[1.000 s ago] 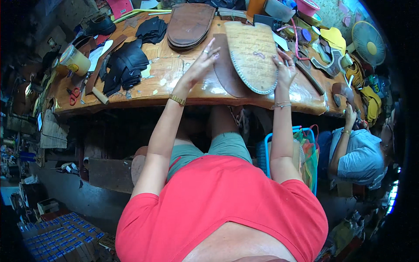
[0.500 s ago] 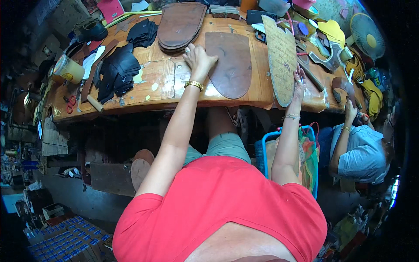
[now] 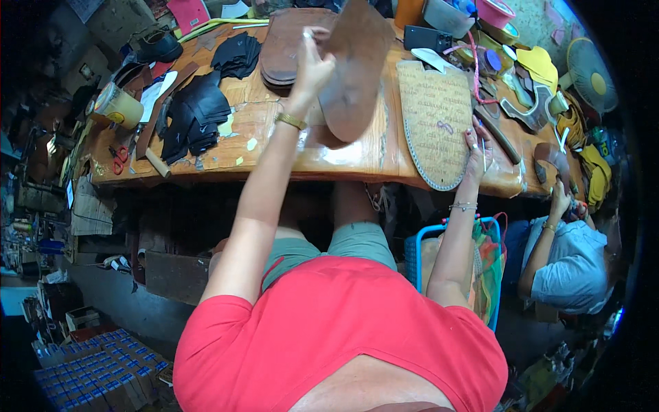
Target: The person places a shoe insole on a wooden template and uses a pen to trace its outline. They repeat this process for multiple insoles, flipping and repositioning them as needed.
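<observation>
My left hand (image 3: 314,72) grips the edge of a brown, round-ended leather piece (image 3: 355,75), which is raised and tilted above the table. Just left of it lies a stack of similar brown leather pieces (image 3: 280,48), partly hidden by my hand and the lifted piece. To the right, a tan template (image 3: 434,117) with a row of dots along its edge and writing across it lies on the table, its rounded end near the front edge. My right hand (image 3: 474,159) is at the template's right edge, a thin pale stick (image 3: 484,155) between its fingers.
Black leather pieces (image 3: 195,110), red-handled scissors (image 3: 119,159) and a glue jar (image 3: 118,106) occupy the table's left side. A dark rod (image 3: 498,137) lies right of my right hand. A blue basket (image 3: 414,254) stands below; a co-worker (image 3: 570,257) sits at right.
My left hand has lifted the brown leather piece off the table and tilted it. The template, held up by my right hand before, now lies flat.
</observation>
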